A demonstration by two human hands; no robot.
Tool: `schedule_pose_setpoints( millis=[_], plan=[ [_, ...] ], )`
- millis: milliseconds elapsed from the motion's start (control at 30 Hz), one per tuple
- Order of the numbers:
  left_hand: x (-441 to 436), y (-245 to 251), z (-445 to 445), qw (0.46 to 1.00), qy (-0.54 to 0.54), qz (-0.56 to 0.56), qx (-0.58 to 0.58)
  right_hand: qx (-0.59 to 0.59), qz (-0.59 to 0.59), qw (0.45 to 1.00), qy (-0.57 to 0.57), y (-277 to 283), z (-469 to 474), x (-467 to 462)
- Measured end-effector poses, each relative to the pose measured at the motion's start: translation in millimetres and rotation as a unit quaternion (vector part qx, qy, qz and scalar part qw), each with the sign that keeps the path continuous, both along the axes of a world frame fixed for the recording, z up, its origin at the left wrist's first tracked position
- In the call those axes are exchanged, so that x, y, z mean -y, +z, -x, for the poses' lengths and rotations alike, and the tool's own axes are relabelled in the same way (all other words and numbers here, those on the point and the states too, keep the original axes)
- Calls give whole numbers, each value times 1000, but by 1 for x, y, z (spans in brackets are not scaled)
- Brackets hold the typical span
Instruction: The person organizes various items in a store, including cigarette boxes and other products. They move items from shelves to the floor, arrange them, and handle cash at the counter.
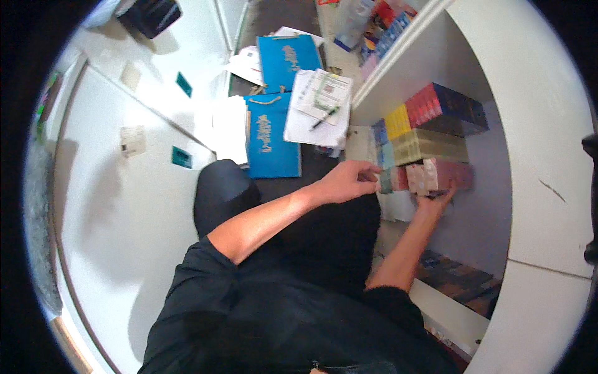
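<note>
My right hand [434, 198] reaches into a white cabinet and grips a row of pale pink packs [423, 177] from below and the right, its fingers along their darker pink side. My left hand [352, 180] is bent at the cabinet's opening, thumb and fingertips at the edge of a small green pack [386, 181]; blur hides whether it grips it. Beside that pack is a small red one [399, 178]. Pale yellow-green packs [423, 146] lie directly above the pink ones. Over them sit red packs with a dark blue side [446, 107] and yellow packs [397, 122].
Two blue paper bags with rope handles [273, 135] lie on the dark floor before me. Papers [317, 124] with a pen [324, 118] on them overlap the bags. White cabinet doors [121, 187] stand to my left. A cabinet divider [402, 51] rises ahead right.
</note>
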State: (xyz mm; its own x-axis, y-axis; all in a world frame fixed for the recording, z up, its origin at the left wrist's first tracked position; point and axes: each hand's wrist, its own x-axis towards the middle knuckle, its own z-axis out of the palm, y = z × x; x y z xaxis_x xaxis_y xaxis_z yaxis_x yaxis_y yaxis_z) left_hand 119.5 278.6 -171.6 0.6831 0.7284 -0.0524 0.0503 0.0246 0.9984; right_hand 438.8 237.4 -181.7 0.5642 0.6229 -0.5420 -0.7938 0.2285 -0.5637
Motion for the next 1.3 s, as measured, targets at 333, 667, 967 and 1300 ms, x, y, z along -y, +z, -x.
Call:
schedule_pose_setpoints(
  millis=[333,667,967,1300],
  plan=[
    [-82,41,174,890,394,-106,206,364,-77,901,224,-12,209,62],
    [-110,28,252,728,637,-171,187,172,-66,770,610,-98,382,-128],
    [-124,23,239,759,609,-120,196,350,-12,668,657,-151,503,-173],
    [-135,13,231,788,593,-90,141,425,-31,696,578,-116,453,-141]
  ],
)
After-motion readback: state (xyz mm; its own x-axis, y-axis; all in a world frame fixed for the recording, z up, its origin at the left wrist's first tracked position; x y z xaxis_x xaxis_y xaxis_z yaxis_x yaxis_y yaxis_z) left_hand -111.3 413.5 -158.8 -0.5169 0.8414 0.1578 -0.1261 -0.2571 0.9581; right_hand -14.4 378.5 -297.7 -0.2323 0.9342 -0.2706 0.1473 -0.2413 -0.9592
